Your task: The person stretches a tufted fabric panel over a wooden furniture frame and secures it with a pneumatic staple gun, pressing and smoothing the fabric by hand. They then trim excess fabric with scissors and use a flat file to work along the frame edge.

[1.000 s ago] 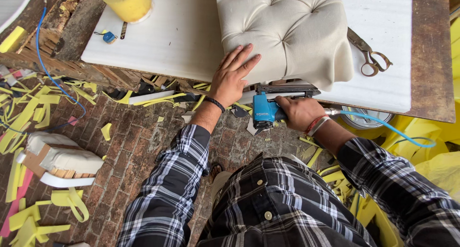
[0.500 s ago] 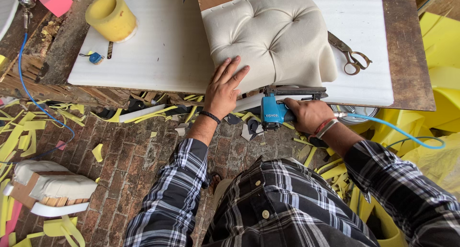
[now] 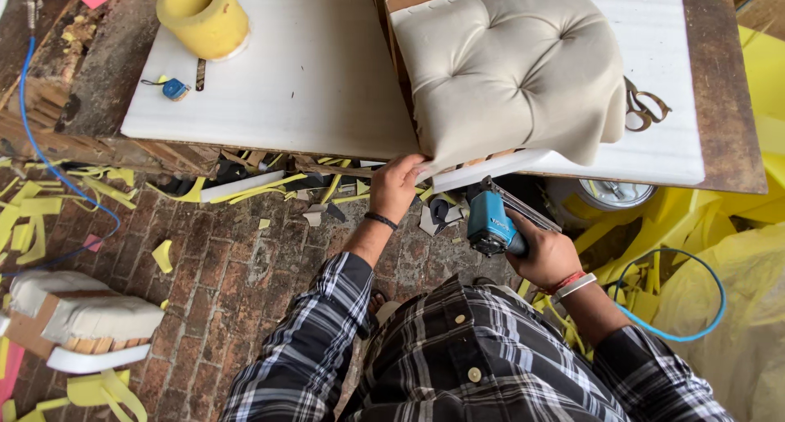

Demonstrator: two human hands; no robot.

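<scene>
1. My left hand [image 3: 398,185] pinches the loose fabric at the near lower edge of the tufted cushion [image 3: 511,66], fingers curled shut on the cloth where it hangs over the edge of the white board [image 3: 311,78].
2. My right hand [image 3: 546,254] is wrapped fully around the grip of the blue staple gun [image 3: 495,222], held just below the table edge, nose pointing up toward the cushion's underside; I think the tip is short of the frame, but the angle hides it.
3. The cushion sits on the board with its near edge overhanging toward me; scissors [image 3: 646,107] lie just beside it on the right.
4. Risks as I judge them: my left fingertips sit close to where the nose is aimed, so a careless shot could catch them; if the pinch slackens, the fabric may pucker; the blue air hose [image 3: 679,307] could snag in the yellow foam scraps [image 3: 621,250].
5. Half a second ago my left hand lay flat on the cushion and the gun rested at the table edge; now that hand has dropped to the hem and the gun hangs lower.
</scene>
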